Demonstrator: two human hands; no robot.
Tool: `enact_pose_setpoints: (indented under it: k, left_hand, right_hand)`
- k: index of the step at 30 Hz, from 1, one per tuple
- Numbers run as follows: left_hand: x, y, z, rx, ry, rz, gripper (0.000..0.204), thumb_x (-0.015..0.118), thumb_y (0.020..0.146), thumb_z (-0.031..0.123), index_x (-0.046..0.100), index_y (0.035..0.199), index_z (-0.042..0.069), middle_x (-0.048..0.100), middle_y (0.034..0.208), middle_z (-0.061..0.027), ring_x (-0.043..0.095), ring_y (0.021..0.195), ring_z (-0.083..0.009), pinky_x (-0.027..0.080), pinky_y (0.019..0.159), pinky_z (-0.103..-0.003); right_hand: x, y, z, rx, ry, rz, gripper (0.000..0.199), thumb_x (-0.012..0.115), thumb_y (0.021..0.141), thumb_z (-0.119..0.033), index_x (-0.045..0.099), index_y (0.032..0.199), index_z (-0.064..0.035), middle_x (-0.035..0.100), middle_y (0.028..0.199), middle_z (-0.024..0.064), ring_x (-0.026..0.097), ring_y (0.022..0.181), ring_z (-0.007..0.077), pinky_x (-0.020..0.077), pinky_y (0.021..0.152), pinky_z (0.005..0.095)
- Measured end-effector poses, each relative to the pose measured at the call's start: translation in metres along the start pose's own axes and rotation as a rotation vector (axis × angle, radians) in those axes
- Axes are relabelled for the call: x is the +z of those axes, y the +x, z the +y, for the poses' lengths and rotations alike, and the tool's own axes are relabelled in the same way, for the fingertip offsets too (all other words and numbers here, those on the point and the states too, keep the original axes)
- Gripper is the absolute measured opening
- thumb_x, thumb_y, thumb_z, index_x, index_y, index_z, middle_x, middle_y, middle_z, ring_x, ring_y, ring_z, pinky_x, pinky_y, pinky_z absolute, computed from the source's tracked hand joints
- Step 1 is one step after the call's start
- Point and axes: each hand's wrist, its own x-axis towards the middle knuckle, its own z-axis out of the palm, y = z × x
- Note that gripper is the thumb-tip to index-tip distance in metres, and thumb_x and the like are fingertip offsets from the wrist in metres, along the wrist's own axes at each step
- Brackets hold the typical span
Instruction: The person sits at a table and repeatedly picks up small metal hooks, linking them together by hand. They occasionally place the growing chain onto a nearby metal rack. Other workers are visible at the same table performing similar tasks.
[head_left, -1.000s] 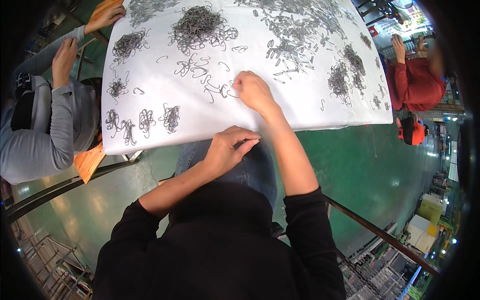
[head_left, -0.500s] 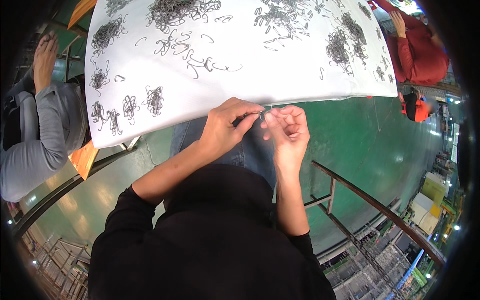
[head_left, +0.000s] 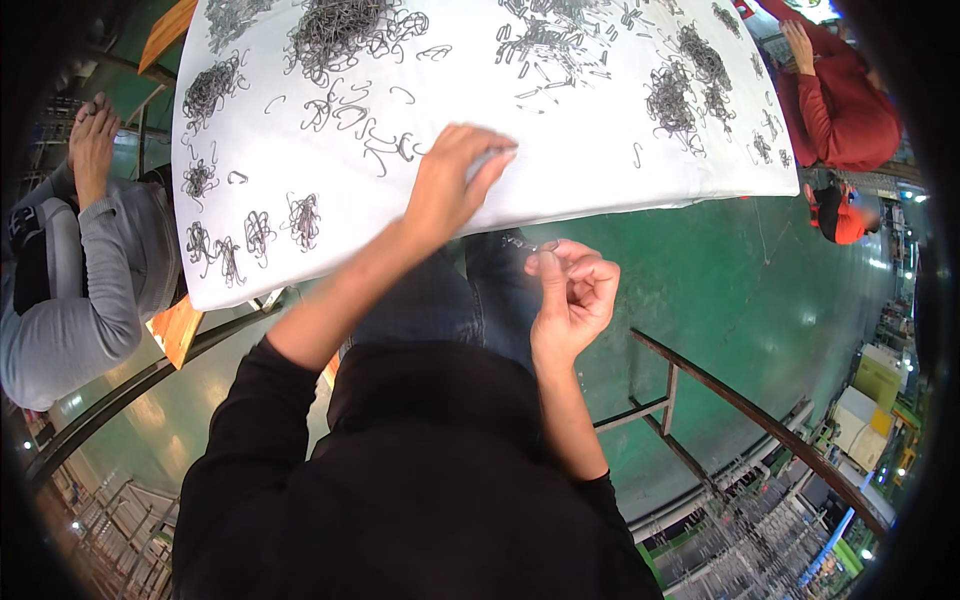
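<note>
My right hand (head_left: 575, 300) is in front of the table's near edge, with thumb and index finger pinched on a small dark bent-wire hook (head_left: 517, 242). The hook sticks out to the left of the fingertips, over my jeans, and its exact shape is blurred. My left hand (head_left: 462, 178) hovers over the white-covered table (head_left: 560, 185), slightly smeared by motion. Its fingers stretch to the right with the thumb a little apart, and I see nothing between them. Nearest to it, on its left, lie loose wire hooks (head_left: 385, 145).
A large pile of hooks (head_left: 335, 40) lies farther back, with scattered straight wire links (head_left: 545, 60) beside it. Small hook bundles (head_left: 260, 235) line the left side. People sit left (head_left: 85, 270) and right (head_left: 840, 115). A metal frame (head_left: 750, 420) stands at lower right.
My left hand has parted from the right and moved up over the table. The right hand keeps the hook, lower and closer to my body.
</note>
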Motion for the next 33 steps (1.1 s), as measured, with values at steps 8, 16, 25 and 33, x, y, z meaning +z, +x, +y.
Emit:
enact_pose_setpoints:
  k: [8, 16, 25, 33]
  left_hand:
    - [0.042, 0.079, -0.036, -0.093, 0.404, -0.329, 0.012, 0.067, 0.082, 0.012, 0.066, 0.092, 0.005, 0.064, 0.091, -0.0102, 0.059, 0.094, -0.0298, 0.049, 0.082, -0.039]
    - [0.01, 0.019, -0.006, -0.346, -0.147, -0.267, 0.015, 0.068, 0.083, 0.011, 0.068, 0.095, 0.002, 0.068, 0.085, -0.0068, 0.062, 0.077, -0.0152, 0.05, 0.073, -0.027]
    - [-0.042, -0.024, 0.058, -0.588, -0.46, -0.297, 0.014, 0.068, 0.086, 0.011, 0.068, 0.094, -0.001, 0.068, 0.083, -0.0025, 0.061, 0.072, -0.0065, 0.048, 0.065, -0.021]
    - [-0.043, -0.042, 0.058, -0.337, -0.409, -0.136, 0.011, 0.07, 0.081, 0.007, 0.072, 0.091, 0.008, 0.065, 0.091, -0.0007, 0.058, 0.083, -0.0081, 0.043, 0.065, -0.023]
  right_hand:
    - [-0.006, 0.0, 0.011, 0.001, -0.03, -0.063, 0.022, 0.061, 0.086, 0.009, 0.043, 0.089, -0.0047, 0.06, 0.093, 0.0123, 0.061, 0.075, 0.0126, 0.0548, 0.069, 0.0262]
    - [-0.002, -0.009, 0.015, 0.03, -0.088, -0.056, 0.022, 0.062, 0.085, 0.009, 0.044, 0.088, -0.0042, 0.061, 0.092, 0.0117, 0.061, 0.075, 0.0123, 0.0542, 0.069, 0.0253]
    - [0.011, -0.009, 0.018, -0.041, -0.109, -0.098, 0.021, 0.062, 0.085, 0.008, 0.045, 0.087, -0.0034, 0.062, 0.09, 0.0115, 0.061, 0.074, 0.0116, 0.0538, 0.067, 0.0243]
    - [0.008, -0.013, 0.025, -0.123, -0.319, -0.142, 0.019, 0.064, 0.084, 0.007, 0.049, 0.09, -0.0023, 0.063, 0.093, 0.0115, 0.061, 0.079, 0.0119, 0.0527, 0.066, 0.0232]
